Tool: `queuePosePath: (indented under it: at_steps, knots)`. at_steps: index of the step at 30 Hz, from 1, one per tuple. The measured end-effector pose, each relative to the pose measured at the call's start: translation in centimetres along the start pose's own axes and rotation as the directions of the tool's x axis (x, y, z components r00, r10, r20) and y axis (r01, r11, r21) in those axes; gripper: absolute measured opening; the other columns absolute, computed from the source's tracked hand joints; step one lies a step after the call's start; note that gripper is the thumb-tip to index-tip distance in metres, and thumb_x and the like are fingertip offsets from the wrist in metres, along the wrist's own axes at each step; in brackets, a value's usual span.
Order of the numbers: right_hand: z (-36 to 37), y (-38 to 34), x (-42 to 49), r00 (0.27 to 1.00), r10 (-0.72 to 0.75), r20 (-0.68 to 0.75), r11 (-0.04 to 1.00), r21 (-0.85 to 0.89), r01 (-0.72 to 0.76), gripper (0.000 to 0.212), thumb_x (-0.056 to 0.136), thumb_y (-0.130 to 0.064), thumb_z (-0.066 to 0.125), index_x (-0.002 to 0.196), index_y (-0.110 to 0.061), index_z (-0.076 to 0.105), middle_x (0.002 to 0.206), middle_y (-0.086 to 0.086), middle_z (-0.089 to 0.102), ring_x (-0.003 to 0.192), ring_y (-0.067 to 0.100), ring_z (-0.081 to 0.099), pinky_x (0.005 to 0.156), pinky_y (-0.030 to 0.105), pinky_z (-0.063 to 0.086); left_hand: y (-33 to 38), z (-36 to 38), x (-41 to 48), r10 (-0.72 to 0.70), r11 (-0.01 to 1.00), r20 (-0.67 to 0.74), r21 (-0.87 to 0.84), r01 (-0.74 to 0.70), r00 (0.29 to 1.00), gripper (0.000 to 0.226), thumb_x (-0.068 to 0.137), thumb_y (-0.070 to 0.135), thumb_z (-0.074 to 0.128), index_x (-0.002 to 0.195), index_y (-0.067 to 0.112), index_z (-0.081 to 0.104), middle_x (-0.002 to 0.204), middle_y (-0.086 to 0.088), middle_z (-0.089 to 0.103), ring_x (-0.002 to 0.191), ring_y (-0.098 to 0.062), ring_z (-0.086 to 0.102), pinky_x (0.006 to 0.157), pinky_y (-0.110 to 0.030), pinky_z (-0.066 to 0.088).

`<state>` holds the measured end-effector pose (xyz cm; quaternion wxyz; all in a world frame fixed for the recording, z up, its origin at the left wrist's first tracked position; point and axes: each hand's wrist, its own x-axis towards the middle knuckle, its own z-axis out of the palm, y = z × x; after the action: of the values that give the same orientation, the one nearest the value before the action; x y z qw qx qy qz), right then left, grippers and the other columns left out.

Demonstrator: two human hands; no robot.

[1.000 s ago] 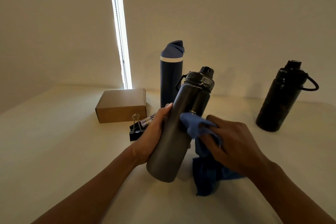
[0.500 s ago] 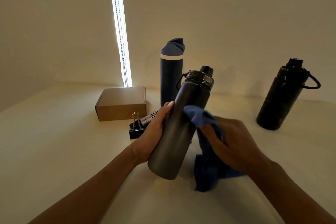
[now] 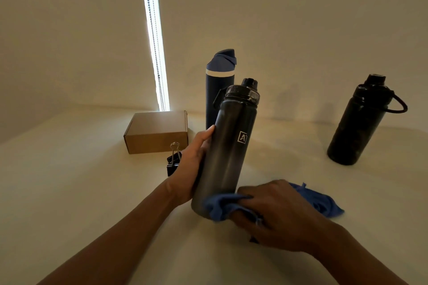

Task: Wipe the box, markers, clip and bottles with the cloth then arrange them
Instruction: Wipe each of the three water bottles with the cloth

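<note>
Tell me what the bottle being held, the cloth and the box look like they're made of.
Held bottle: probably powder-coated metal, with a smooth dark satin sheen and a black plastic-looking lid. Cloth: soft blue fabric, maybe microfiber, bunching in folds. Box: plain brown cardboard, matte, with folded flap edges.

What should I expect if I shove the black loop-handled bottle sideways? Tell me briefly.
The black loop-handled bottle stands tall on a narrow base, so a high push would probably tip it. Its round body would likely roll once down. The glossy surface looks slippery, so the loop offers the surer grip.
</note>
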<state>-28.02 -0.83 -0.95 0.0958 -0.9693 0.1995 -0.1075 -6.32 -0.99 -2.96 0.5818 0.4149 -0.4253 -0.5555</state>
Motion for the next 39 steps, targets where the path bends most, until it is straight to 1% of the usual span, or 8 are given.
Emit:
queuePosePath:
  at_steps: [5, 14, 19, 25, 31, 32, 34, 39]
  knots:
    - [0.1, 1.0, -0.5, 0.902, 0.291, -0.319, 0.937, 0.287, -0.201, 0.058, 0.074, -0.094, 0.01, 0.105, -0.067, 0.051, 0.103, -0.015, 0.06, 0.09, 0.001, 0.057, 0.092, 0.033, 0.047, 0.2, 0.4, 0.0, -0.015, 0.998, 0.135, 0.069, 0.005, 0.991, 0.081, 0.085, 0.078, 0.056, 0.13, 0.011, 0.058, 0.092, -0.005, 0.079, 0.081, -0.015, 0.075, 0.071, -0.026, 0.06]
    - [0.9, -1.2, 0.3, 0.999, 0.009, 0.039, 0.998, 0.06, -0.011, 0.053, 0.099, -0.064, 0.026, 0.117, -0.034, 0.066, 0.094, -0.014, 0.069, 0.075, 0.001, 0.063, 0.072, 0.015, 0.05, -0.2, 0.4, -0.2, 0.105, 0.994, -0.047, 0.018, -0.104, 0.993, 0.049, 0.104, 0.047, 0.034, 0.1, 0.019, 0.073, 0.082, -0.005, 0.078, 0.071, -0.017, 0.074, 0.065, -0.029, 0.063]
    - [0.4, -1.3, 0.4, 1.0, 0.003, 0.028, 1.0, 0.005, -0.003, 0.046, 0.099, -0.062, 0.028, 0.123, -0.039, 0.06, 0.1, -0.021, 0.064, 0.076, -0.003, 0.059, 0.074, 0.014, 0.049, 0.1, -0.1, 0.1, -0.042, 0.997, -0.046, -0.064, 0.039, 0.998, 0.076, 0.099, 0.069, 0.033, 0.125, 0.008, 0.071, 0.124, -0.029, 0.069, 0.1, -0.04, 0.067, 0.096, -0.049, 0.055]
    - [-0.3, 1.7, -0.3, 0.898, 0.143, -0.417, 0.99, 0.063, -0.128, 0.059, 0.097, -0.067, 0.023, 0.118, -0.03, 0.064, 0.09, -0.01, 0.067, 0.07, -0.005, 0.06, 0.069, 0.011, 0.043, -0.4, 0.6, 0.9, 0.027, 0.997, 0.039, 0.069, -0.029, 0.999, 0.066, 0.09, 0.076, 0.049, 0.119, 0.018, 0.059, 0.09, 0.0, 0.08, 0.083, -0.01, 0.076, 0.071, -0.023, 0.06]
    - [0.7, 2.9, 0.1, 0.718, 0.162, -0.677, 0.986, 0.092, -0.136, 0.049, 0.101, -0.055, 0.034, 0.099, -0.019, 0.068, 0.072, -0.02, 0.056, 0.05, -0.008, 0.05, 0.059, 0.008, 0.036, -0.4, 0.8, -1.4, 0.158, 0.983, 0.071, 0.08, -0.164, 0.985, 0.104, 0.081, 0.078, 0.053, 0.147, -0.002, 0.044, 0.108, -0.017, 0.078, 0.101, -0.023, 0.076, 0.09, -0.032, 0.06]
    - [0.6, 2.3, 0.1, 0.752, 0.138, -0.644, 0.99, 0.079, -0.114, 0.047, 0.101, -0.058, 0.03, 0.1, -0.028, 0.066, 0.07, -0.014, 0.062, 0.049, -0.005, 0.05, 0.053, 0.009, 0.038, -0.3, 0.9, -0.9, 0.241, 0.964, -0.1, 0.144, -0.226, 0.965, 0.115, 0.085, 0.078, 0.057, 0.148, -0.014, 0.032, 0.118, -0.031, 0.071, 0.115, -0.031, 0.07, 0.108, -0.034, 0.051]
    - [0.2, 1.4, -0.2, 0.894, 0.16, -0.418, 0.986, 0.113, -0.123, 0.029, 0.099, -0.061, 0.03, 0.1, -0.048, 0.056, 0.077, -0.013, 0.066, 0.064, 0.0, 0.061, 0.06, 0.017, 0.051, -0.2, 0.7, 0.0, 0.314, 0.879, -0.088, -0.35, -0.324, 0.945, 0.08, 0.105, 0.05, 0.048, 0.142, -0.02, 0.036, 0.135, -0.047, 0.05, 0.126, -0.047, 0.06, 0.117, -0.048, 0.041]
    - [1.0, -0.3, 0.3, 0.999, -0.017, 0.026, 1.0, 0.017, 0.017, 0.029, 0.102, -0.051, 0.043, 0.117, -0.038, 0.065, 0.093, -0.026, 0.063, 0.076, -0.008, 0.059, 0.071, 0.011, 0.044, -0.5, -1.1, 0.4, -0.027, 0.994, 0.044, -0.105, 0.032, 0.999, 0.075, 0.104, 0.065, 0.028, 0.128, 0.005, 0.065, 0.115, -0.024, 0.07, 0.09, -0.034, 0.072, 0.083, -0.042, 0.061]
